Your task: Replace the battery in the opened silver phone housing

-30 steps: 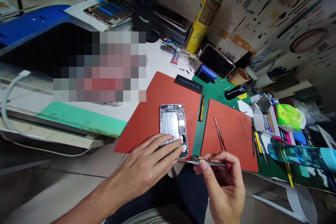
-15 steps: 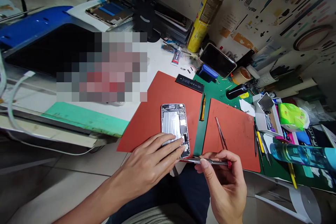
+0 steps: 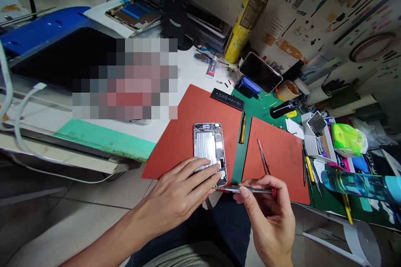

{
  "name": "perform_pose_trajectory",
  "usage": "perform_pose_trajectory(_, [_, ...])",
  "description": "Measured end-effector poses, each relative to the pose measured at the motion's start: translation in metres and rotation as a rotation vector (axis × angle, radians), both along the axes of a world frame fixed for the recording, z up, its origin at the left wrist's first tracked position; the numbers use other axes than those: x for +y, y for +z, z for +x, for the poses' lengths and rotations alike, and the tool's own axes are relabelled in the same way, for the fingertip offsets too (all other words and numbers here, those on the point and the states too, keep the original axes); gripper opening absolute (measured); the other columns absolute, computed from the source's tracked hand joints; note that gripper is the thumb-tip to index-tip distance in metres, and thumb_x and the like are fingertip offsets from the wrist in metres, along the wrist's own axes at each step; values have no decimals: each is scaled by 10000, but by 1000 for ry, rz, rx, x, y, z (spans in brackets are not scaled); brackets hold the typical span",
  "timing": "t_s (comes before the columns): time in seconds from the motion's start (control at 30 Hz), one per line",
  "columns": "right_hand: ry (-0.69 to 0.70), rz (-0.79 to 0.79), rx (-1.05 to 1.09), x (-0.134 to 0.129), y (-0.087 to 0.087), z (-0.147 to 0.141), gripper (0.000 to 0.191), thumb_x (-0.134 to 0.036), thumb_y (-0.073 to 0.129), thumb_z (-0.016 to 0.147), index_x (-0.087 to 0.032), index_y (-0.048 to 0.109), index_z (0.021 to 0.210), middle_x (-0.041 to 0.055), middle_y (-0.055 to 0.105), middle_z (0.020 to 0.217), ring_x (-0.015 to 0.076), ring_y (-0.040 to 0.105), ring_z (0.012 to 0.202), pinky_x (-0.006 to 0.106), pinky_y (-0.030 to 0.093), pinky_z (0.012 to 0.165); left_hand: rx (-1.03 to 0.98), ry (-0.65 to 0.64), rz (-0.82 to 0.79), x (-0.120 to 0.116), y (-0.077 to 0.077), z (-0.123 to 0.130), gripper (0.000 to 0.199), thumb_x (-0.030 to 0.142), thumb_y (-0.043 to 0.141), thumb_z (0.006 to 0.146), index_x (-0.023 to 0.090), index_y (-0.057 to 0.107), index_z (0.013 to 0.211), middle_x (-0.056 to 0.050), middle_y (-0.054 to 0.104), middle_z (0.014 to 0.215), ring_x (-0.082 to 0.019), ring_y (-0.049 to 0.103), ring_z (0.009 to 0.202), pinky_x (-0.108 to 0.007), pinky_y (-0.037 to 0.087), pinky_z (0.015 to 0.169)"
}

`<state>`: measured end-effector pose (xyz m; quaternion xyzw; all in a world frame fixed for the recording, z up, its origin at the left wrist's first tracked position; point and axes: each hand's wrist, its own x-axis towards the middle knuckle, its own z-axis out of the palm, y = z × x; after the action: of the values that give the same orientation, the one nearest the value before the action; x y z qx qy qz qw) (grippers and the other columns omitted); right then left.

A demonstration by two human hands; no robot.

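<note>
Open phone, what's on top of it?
The left hand lies over the lower part of the open phone. Higher up, silvery metal and small parts show, but whatever is under the fingers is covered.

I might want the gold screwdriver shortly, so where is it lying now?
In the head view, the gold screwdriver lies right of the opened phone, near the left red mat's right edge, just below the black battery.

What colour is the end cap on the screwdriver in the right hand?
Red, seen in the head view.
</note>
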<state>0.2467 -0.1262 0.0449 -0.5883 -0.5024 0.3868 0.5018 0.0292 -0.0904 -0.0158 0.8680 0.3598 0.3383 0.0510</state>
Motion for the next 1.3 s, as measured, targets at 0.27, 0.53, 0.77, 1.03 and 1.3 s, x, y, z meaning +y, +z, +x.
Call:
perform_pose_trajectory(0.27, [13,156,-103,5,5,11,231,-147,801,967,-253,644,1099,-1,822,917,157,826,717,212,707,700,-2,10,-12,1,0,2,287,264,556,1126,154,706,1345,-49,774,1362,-295,647,1269,-496,580,1044])
perform_pose_trajectory(0.53, [64,389,-514,-11,-6,23,344,-82,780,943,-184,664,1250,85,824,1051,199,844,888,267,721,813,-39,35,-99,-1,4,3,293,239,577,1111,196,704,1372,-42,783,1336,-284,656,1283,-457,575,1025])
perform_pose_trajectory(0.77, [106,476,-675,-4,-1,13,318,-57,763,964,-156,654,1245,67,830,1054,153,840,872,206,689,864,-83,46,-136,-1,8,5,260,245,576,1112,179,715,1321,-37,800,1274,-274,661,1245,-447,573,991])
perform_pose_trajectory(1.03, [132,442,-681,-2,0,12,353,-63,768,952,-182,658,1265,66,834,1060,175,844,859,233,708,820,-93,58,-142,-1,7,6,264,227,572,1107,205,733,1315,-34,805,1273,-264,675,1251,-434,588,1005])
perform_pose_trajectory(1.3, [146,432,-697,-1,-1,11,368,-66,759,959,-195,645,1284,60,827,1064,173,842,882,240,703,847,-89,53,-135,-1,6,6,250,216,564,1108,192,736,1289,-21,803,1283,-268,667,1241,-445,591,985])
